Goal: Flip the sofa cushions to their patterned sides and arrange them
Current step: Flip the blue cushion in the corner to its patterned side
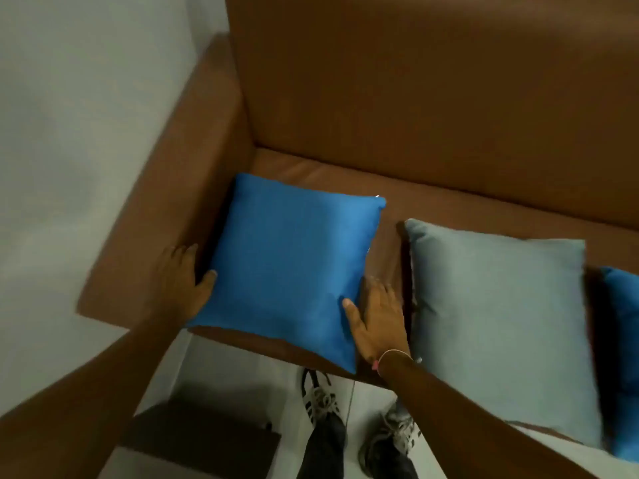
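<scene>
- The blue cushion lies flat at the left end of the sofa seat, close to the arm rest, with its near corner hanging over the front edge; its plain side faces up.
- The left hand holds the cushion's left edge, thumb on top and fingers tucked down the side; the right hand holds the right edge the same way, thumb on top; both hands are closed on the cushion.
- This looks like the start of the flip for this cushion; next the hands need to lift it and turn it over, then set it down neatly.
- The grey cushion lies just beside it on the seat, not touching, also plain side up; it seems to wait its turn.
- Another blue cushion is cut off at the right edge of the view; the patterned sides are all hidden underneath, so I cannot tell what they look like; the view is a bit blurry.
</scene>
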